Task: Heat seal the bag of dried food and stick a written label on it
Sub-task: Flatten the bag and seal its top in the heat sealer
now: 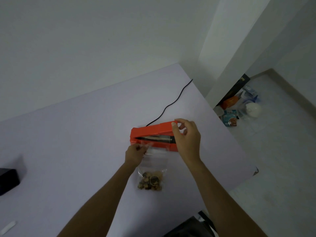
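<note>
Right hand pinched the free end of the orange heat sealer's lid, thumb in front and fingertips curled over the top, keeping the arm propped open so the sealing strip stayed exposed. Left hand was closed on the upper left corner of the clear bag, pulling its mouth flat and feeding it toward the open slot. Looked like the loading step: top edge lay over the sealer's front lip, but I couldn't tell whether it had reached the strip.

Bag lay on the desk just in front of the sealer, toward the person, with the dried food settled at the bottom end, well clear of the seal line. Good placement, since crumbs in the seam would spoil the weld.

Sealer sat near the desk's right edge, hinge end to the left. Its black cable ran off toward the far right corner, presumably to power.

Next move by my read: square the mouth across the strip, no wrinkles, then press the lid down. Risk was a skewed edge, since only one corner was held.

Small white item at the desk's near left corner, possibly the label or a pen; too blurred to say. Labelling not started.
</note>
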Action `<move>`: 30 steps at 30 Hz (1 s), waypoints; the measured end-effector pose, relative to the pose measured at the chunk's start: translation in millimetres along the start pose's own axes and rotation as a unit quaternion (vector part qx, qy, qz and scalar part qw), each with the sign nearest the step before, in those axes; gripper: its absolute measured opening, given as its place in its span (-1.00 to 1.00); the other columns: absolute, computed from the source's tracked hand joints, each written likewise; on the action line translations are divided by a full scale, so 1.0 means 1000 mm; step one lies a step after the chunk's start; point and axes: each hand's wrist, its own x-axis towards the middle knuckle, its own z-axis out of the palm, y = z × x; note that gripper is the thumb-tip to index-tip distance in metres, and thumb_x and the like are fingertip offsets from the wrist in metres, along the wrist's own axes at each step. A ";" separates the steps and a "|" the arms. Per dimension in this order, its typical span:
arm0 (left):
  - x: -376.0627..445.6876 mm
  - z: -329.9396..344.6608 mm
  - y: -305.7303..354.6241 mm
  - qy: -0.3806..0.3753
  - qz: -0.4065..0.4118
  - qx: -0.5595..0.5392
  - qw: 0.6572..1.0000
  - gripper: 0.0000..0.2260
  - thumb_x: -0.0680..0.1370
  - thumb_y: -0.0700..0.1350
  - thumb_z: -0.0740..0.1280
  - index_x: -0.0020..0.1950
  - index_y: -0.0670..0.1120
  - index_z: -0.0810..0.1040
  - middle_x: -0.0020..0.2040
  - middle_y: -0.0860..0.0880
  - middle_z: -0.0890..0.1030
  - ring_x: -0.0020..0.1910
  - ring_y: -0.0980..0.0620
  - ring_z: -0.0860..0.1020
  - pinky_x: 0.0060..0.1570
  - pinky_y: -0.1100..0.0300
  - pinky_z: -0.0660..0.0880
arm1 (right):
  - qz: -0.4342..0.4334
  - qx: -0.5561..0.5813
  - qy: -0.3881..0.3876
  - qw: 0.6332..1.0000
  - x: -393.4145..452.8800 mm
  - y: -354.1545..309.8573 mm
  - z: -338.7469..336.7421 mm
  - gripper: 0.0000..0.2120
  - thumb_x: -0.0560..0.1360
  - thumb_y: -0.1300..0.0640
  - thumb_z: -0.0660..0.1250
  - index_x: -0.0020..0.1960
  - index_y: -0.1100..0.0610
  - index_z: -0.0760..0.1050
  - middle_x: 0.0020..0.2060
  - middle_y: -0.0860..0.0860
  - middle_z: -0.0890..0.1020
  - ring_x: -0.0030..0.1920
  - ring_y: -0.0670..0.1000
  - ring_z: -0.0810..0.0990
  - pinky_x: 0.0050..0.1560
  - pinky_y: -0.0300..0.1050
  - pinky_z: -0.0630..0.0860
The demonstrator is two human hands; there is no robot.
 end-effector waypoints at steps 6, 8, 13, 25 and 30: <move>0.002 0.000 -0.002 -0.001 -0.014 0.003 1.000 -0.72 0.53 0.00 0.35 -0.12 -0.23 0.61 -0.16 -0.18 0.67 -0.10 -0.18 0.64 0.06 -0.08 0.57 | 0.029 -0.028 0.002 0.999 0.002 0.017 -0.003 -0.83 0.56 0.07 0.30 0.06 0.13 0.58 -0.08 0.06 0.56 -0.13 -0.05 0.53 -0.26 -0.56 0.38; 0.002 0.000 -0.002 0.000 -0.016 0.001 1.000 -0.73 0.53 -0.01 0.35 -0.11 -0.23 0.61 -0.16 -0.18 0.67 -0.09 -0.18 0.64 0.06 -0.07 0.57 | 0.036 -0.041 -0.001 0.999 0.003 0.025 -0.004 -0.82 0.56 0.07 0.29 0.07 0.12 0.58 -0.08 0.06 0.56 -0.14 -0.05 0.53 -0.28 -0.52 0.39; -0.001 0.000 0.000 0.002 -0.018 -0.006 1.000 -0.73 0.53 -0.01 0.36 -0.13 -0.23 0.60 -0.18 -0.16 0.66 -0.10 -0.18 0.63 0.03 -0.05 0.56 | 0.056 -0.068 -0.010 0.996 0.003 0.045 -0.002 -0.77 0.57 0.08 0.26 0.12 0.16 0.59 -0.08 0.06 0.57 -0.17 -0.05 0.52 -0.24 -0.46 0.32; -0.002 0.001 0.000 -0.004 -0.026 -0.005 1.000 -0.71 0.52 0.02 0.36 -0.14 -0.22 0.59 -0.18 -0.15 0.67 -0.10 -0.16 0.64 0.06 -0.06 0.57 | 0.092 -0.115 -0.055 0.988 0.007 0.066 0.002 -0.75 0.59 0.11 0.22 0.16 0.17 0.58 -0.03 0.11 0.57 -0.15 -0.03 0.50 -0.19 -0.31 0.35; -0.001 0.002 -0.001 -0.005 -0.025 -0.005 1.000 -0.71 0.53 0.02 0.36 -0.11 -0.23 0.60 -0.18 -0.13 0.67 -0.12 -0.15 0.65 0.06 -0.08 0.57 | 0.103 -0.128 -0.075 0.984 0.008 0.075 0.005 -0.74 0.59 0.09 0.22 0.17 0.16 0.58 0.00 0.13 0.56 -0.13 -0.01 0.51 -0.08 -0.20 0.37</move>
